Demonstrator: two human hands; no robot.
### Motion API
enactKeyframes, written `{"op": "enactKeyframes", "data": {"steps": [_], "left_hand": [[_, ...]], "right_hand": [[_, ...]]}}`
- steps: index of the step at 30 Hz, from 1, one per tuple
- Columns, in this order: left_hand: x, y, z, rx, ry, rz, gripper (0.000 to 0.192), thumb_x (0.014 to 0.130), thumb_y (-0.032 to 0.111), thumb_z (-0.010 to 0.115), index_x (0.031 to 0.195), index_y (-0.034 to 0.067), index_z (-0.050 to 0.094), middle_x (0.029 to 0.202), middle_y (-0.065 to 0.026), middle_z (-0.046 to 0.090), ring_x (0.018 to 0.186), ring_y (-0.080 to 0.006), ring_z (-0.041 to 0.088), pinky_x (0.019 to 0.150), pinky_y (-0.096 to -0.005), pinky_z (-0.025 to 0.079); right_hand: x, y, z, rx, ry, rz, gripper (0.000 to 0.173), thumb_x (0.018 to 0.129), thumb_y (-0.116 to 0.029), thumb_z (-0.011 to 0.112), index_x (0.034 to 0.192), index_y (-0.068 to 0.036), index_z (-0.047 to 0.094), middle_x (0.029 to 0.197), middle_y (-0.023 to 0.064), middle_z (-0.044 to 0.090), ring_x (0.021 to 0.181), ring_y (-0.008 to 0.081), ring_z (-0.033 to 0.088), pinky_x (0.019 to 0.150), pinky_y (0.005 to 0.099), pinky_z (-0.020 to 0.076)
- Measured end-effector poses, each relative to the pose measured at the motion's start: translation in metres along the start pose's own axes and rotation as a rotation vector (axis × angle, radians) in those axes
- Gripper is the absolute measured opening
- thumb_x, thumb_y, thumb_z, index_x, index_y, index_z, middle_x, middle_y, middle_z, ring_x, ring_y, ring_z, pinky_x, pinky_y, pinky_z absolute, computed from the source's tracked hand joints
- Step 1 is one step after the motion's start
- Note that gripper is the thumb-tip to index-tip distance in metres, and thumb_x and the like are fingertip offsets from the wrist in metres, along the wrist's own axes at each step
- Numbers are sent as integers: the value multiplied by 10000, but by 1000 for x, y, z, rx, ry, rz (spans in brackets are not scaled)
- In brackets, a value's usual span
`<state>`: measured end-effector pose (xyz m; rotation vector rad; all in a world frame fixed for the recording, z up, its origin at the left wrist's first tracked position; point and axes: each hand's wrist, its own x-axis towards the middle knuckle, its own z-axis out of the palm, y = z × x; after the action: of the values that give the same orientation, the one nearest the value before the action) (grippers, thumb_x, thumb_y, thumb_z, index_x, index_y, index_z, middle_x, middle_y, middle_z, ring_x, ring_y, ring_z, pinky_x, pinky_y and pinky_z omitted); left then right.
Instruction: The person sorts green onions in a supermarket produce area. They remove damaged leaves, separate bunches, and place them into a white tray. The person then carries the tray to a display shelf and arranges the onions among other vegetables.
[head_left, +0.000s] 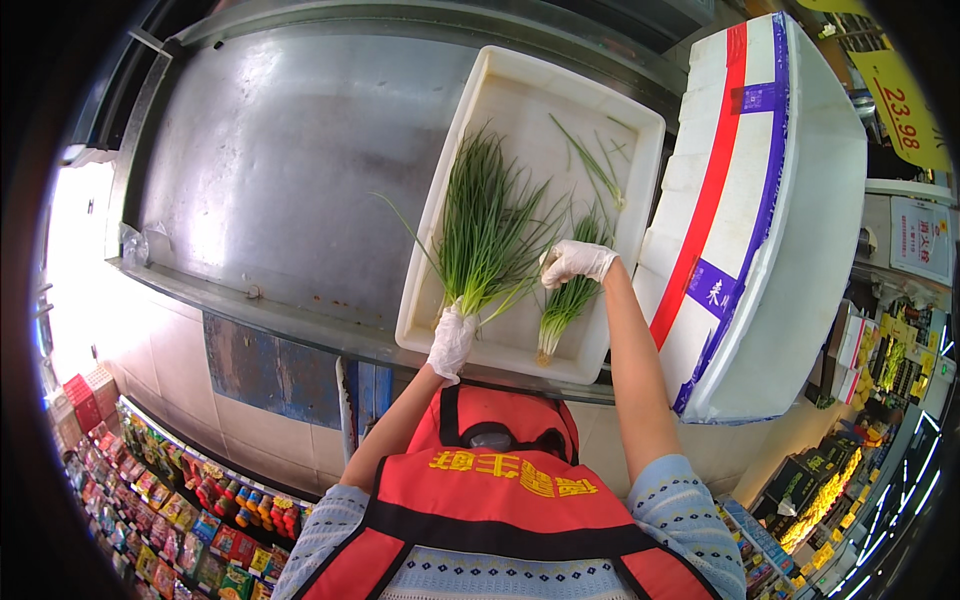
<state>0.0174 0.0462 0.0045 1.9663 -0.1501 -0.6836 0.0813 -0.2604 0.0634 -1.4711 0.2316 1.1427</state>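
My left hand (453, 341), in a thin white glove, is closed around the pale lower ends of a large bunch of scallions (484, 217). Their green leaves fan away from me over a white plastic tray (439, 225). In a matching glove, my right hand (576, 262) has its fingers curled over the leaves of a smaller scallion bunch (559, 319). Whether those fingers pinch anything is hidden. That smaller bunch lies in the tray with its roots towards me. Several loose scallion stalks (596, 165) are scattered at the tray's far right.
The tray stands on a metal counter (300, 165) with a raised rim. Close on its right is a large white foam box (802, 225) with red and purple tape. A clear plastic bag (135, 244) sits at the counter's left corner. Shelves of packaged goods (180, 517) stand lower left.
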Motion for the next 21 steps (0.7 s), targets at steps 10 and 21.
{"op": "enactKeyframes", "data": {"steps": [10, 21], "left_hand": [[1, 36, -3, 12, -50, -8, 769, 855, 209, 586, 1468, 87, 138, 1213, -242, 465, 1140, -389, 477, 947, -411, 391], [-16, 127, 0, 553, -184, 20, 829, 818, 241, 612, 1453, 30, 121, 1002, -232, 439, 901, -375, 530, 667, -458, 482]], "right_hand": [[-8, 11, -45, 531, 887, -50, 362, 841, -372, 656, 725, -29, 641, 670, 44, 634, 558, 98, 544, 452, 245, 379], [-14, 35, 156, 1014, 329, -296, 587, 830, -418, 667, 1253, -66, 463, 1084, 60, 613, 989, 184, 587, 815, 343, 486]]}}
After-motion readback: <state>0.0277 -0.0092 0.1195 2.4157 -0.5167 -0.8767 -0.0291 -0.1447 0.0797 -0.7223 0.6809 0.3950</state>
